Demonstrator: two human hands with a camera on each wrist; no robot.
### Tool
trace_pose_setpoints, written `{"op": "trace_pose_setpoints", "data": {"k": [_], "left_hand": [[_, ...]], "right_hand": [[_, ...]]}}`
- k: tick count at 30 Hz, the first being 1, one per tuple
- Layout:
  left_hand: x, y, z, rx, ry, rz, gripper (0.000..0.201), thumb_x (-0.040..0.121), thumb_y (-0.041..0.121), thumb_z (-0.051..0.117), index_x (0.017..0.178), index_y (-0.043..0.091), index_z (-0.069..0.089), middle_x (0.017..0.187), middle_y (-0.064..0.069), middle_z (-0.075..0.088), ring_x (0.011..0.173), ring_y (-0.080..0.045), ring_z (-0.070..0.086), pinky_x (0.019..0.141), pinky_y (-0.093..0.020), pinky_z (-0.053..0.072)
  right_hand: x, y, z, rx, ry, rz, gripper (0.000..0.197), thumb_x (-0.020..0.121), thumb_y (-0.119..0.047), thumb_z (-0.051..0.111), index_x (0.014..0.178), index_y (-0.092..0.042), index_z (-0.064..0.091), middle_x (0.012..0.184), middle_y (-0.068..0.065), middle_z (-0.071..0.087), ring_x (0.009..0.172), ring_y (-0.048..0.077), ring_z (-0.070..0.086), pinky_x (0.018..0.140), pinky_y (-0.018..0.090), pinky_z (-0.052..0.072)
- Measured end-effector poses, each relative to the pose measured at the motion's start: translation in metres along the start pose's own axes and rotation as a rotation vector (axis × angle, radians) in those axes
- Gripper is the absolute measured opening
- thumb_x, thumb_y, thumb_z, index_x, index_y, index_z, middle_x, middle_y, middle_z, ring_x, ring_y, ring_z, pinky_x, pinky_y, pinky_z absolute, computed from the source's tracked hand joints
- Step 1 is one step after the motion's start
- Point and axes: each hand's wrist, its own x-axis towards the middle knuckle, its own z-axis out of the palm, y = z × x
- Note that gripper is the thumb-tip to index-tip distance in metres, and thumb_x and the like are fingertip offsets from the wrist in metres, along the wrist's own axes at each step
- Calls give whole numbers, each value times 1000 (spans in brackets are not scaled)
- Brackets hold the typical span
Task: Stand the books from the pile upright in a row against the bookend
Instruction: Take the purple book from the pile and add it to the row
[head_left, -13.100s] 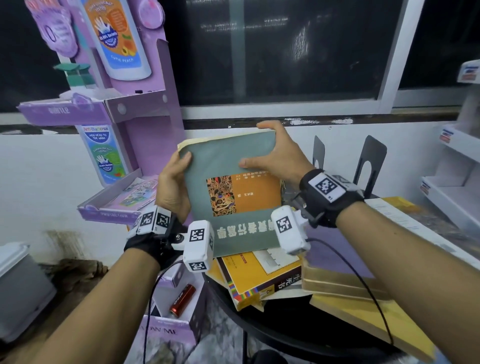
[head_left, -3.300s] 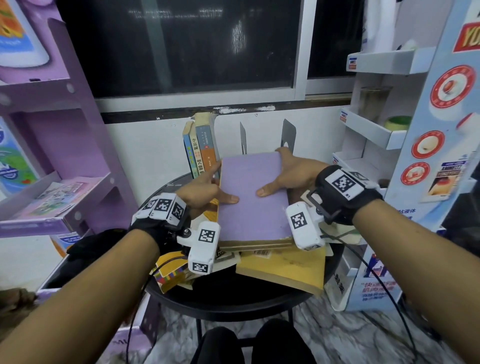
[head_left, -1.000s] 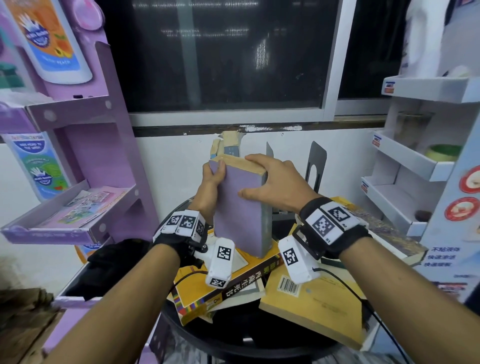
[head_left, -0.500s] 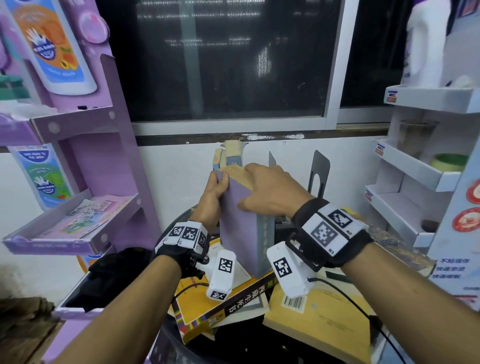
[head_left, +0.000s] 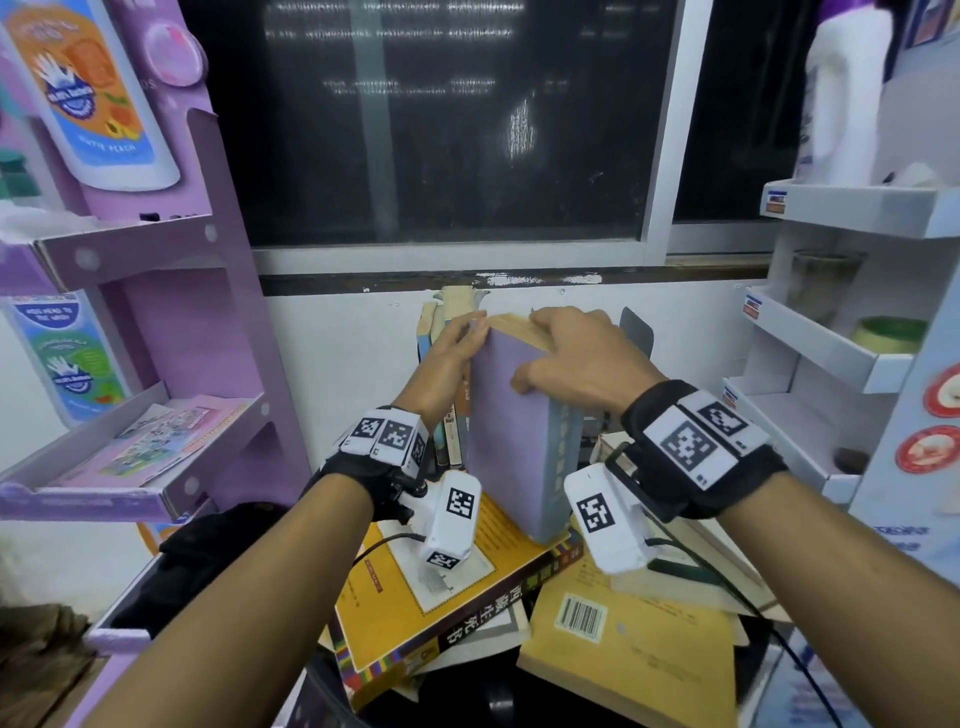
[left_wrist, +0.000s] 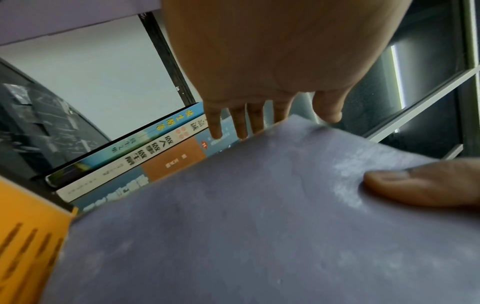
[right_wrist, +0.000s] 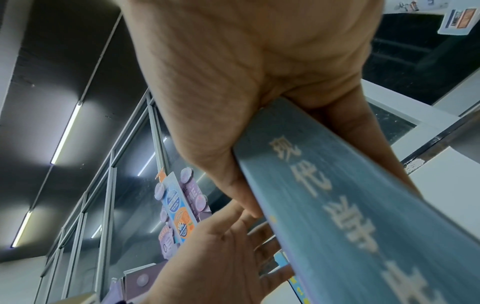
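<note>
A thick purple book (head_left: 511, 441) stands upright, its blue-grey spine (right_wrist: 350, 205) turned toward me and its lower corner over the yellow book (head_left: 410, 597) of the pile. My right hand (head_left: 571, 353) grips its top, thumb (left_wrist: 415, 185) on the purple cover (left_wrist: 259, 226) and fingers over the page edge. My left hand (head_left: 457, 345) lies with straight fingers (left_wrist: 241, 123) between this book and the row of standing books (left_wrist: 145, 156). The row (head_left: 449, 312) rises just behind. A black bookend (head_left: 636, 332) shows behind my right hand.
A tan book with a barcode (head_left: 623, 660) and other flat books cover the round black table (head_left: 467, 701). A purple display stand (head_left: 156, 364) is close on the left. White shelves (head_left: 831, 353) stand on the right, and a wall with a dark window lies behind.
The upright purple book has moved back toward the standing row. My left hand has slid up from the book's side to its top left corner.
</note>
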Motion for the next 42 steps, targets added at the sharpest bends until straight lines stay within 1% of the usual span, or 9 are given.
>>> {"op": "trace_pose_setpoints", "data": {"k": [4,6,10,16,20,26,28,32,42], "left_hand": [[14,0,-13,54,133,66,37,96,28,52,130,16,55,131,2,55,118,-12,51,85,-17,39],[21,-4,-21,52,186,70,38,87,33,58,123,20,60,126,0,61,113,-15,57,91,-26,43],[34,-10,-30,73,253,48,43,80,38,59,120,23,62,126,-6,61,102,-16,63,81,-29,49],[56,-21,-30,230,261,31,53,66,56,58,116,38,62,132,-4,53,119,-23,54,103,-47,44],[69,-29,-29,320,247,74,48,77,46,59,123,31,62,140,-3,47,131,-17,41,113,-43,31],[90,-44,-31,260,318,46,57,60,61,62,109,33,71,133,-3,55,127,-16,47,109,-42,37],[92,-47,-30,281,320,48,50,63,56,65,107,33,72,133,-2,55,128,-15,47,109,-41,37],[90,-54,-32,321,337,129,30,82,29,70,112,26,69,128,4,58,125,-15,48,109,-37,37],[91,-74,-40,367,264,250,57,72,15,80,123,28,60,146,4,44,135,-8,38,113,-38,34]], "right_hand": [[11,4,-1,-39,25,11,30,71,-31,70,94,-16,58,89,5,59,85,27,59,58,27,44],[17,6,1,-64,27,8,30,72,-30,68,96,-15,58,91,5,58,86,27,58,60,28,45],[32,9,8,-103,36,8,24,72,-28,66,88,-14,54,88,5,55,85,28,56,56,27,38],[59,12,16,-159,45,22,23,73,-27,64,89,-14,53,86,5,51,86,30,52,64,29,38],[77,15,19,-169,41,42,20,74,-24,63,87,-14,51,77,1,45,81,29,52,61,28,39],[98,22,34,-146,57,62,21,75,-25,63,84,-15,47,85,5,51,84,30,53,64,29,38],[105,23,41,-135,63,63,21,76,-25,62,85,-14,47,89,7,52,86,32,54,65,30,39],[117,26,54,-123,75,69,23,75,-24,61,88,-13,46,92,9,51,87,34,52,66,30,38],[137,36,85,-39,106,124,25,74,-22,61,92,-15,45,102,16,60,95,37,57,68,31,36]]}}
